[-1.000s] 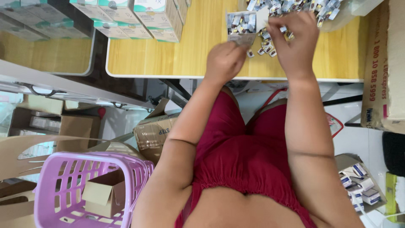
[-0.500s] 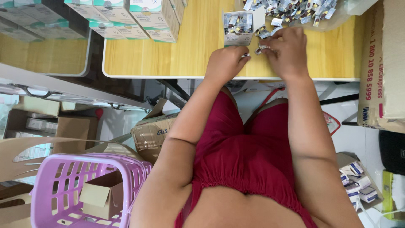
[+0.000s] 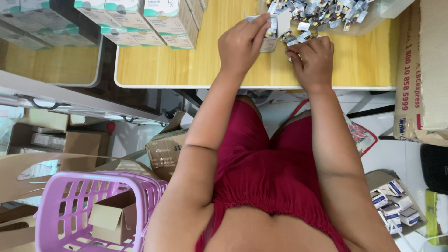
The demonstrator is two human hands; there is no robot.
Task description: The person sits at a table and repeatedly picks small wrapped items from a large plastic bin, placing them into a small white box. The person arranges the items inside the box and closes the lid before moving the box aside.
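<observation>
A head-worn camera looks down on a person in a red top seated at a light wooden table (image 3: 186,70). The left hand (image 3: 240,44) is raised just above the tabletop, its fingers closed in a pinch around a small open white cardboard carton (image 3: 275,28), which stands tilted at the table's far side. The right hand (image 3: 313,58) rests knuckles-up on the wood just beside it, its fingers curled down onto a few small loose packets (image 3: 298,37); whether it grips one cannot be told. Right behind both hands lies a heap of small blue, white and yellow packets in a clear plastic tray (image 3: 326,11). Stacked white and teal boxes (image 3: 140,18) sit at the table's left end. Below, on the floor, a lilac plastic basket (image 3: 84,210) holds a brown cardboard box (image 3: 112,217).
</observation>
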